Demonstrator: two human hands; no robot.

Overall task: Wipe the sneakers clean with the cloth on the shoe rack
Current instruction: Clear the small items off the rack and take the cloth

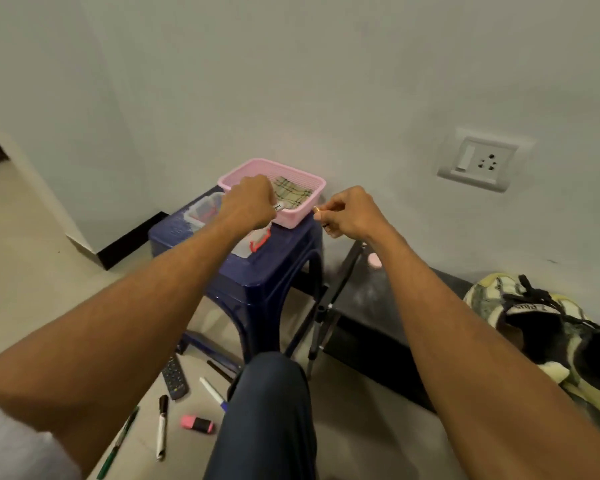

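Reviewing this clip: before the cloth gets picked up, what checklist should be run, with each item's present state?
1. Cloth in sight: ok, it lies in the pink basket on the blue stool.
2. Left hand free to grasp: cannot tell, its fingers are curled at the basket's front rim.
3. Right hand free: cannot tell, its fingers are curled beside the basket's right corner.
4. Sneakers in sight: ok, at far right, untouched.
5. Cloth in hand: not ok.

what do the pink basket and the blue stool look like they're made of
Pink basket: likely moulded plastic, matte, going by its slotted walls. Blue stool: probably glossy plastic, judging by highlights on its rounded edges.
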